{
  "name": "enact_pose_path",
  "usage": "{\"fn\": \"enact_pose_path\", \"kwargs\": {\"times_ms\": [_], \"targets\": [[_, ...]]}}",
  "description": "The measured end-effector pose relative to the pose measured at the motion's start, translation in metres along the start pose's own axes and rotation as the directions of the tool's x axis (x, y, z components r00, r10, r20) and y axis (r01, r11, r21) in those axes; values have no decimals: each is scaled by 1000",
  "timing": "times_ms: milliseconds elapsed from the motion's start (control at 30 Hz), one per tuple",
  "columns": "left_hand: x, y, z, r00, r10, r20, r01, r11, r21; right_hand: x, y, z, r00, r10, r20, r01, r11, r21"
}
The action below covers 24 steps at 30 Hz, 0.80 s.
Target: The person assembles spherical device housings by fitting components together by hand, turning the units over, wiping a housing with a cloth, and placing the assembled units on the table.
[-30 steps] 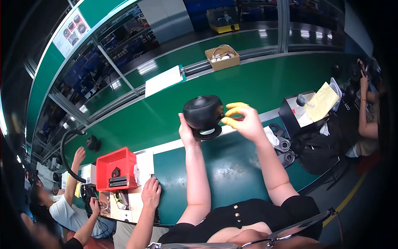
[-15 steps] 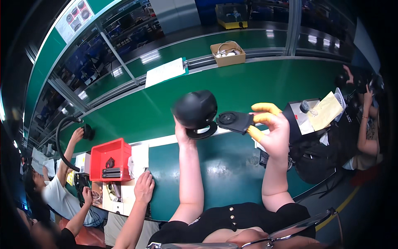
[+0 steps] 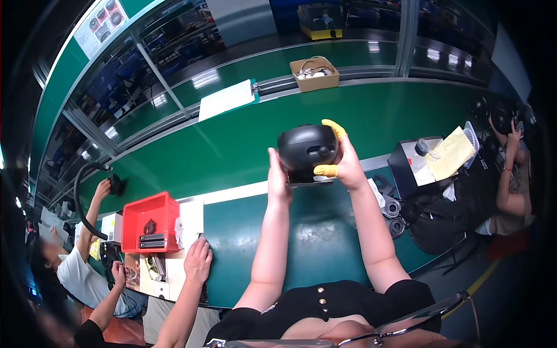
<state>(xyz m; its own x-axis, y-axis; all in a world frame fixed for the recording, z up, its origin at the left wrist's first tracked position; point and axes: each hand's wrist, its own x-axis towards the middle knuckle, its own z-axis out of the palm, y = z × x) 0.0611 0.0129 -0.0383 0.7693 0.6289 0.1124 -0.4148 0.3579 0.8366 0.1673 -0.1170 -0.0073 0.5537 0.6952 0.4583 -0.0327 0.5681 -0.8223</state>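
A glossy black rounded housing with a slot and a small round knob on its side is held up over the near edge of the green bench. My left hand presses against its left side, fingers mostly hidden behind it. On the other side my right hand, with yellow finger covers, grips it between a finger on top and the thumb low down. A thin dark edge shows under the housing; whether it is the separate flat plate I cannot tell.
A red bin with black parts stands at left, beside a co-worker's hand. Black ring-shaped parts, a dark box and a black bag lie at right. Farther back are a clipboard and a cardboard box.
My right hand has moved left with the flat black plate and now grips the housing. The housing has turned and shifted right, its slotted side facing me. The plate no longer shows separately.
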Motion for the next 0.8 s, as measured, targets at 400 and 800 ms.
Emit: {"fn": "enact_pose_path", "kwargs": {"times_ms": [400, 800], "targets": [[-22, 41, 7, 960, 280, -9, -251, 875, 413, -1, 9, -40, 998, -24, 54, 21, 998, 57], [-52, 65, 38, 724, 591, 357, -595, 273, 756, -10, 48, -29, 981, 50, 187, -157, 776, 611]]}}
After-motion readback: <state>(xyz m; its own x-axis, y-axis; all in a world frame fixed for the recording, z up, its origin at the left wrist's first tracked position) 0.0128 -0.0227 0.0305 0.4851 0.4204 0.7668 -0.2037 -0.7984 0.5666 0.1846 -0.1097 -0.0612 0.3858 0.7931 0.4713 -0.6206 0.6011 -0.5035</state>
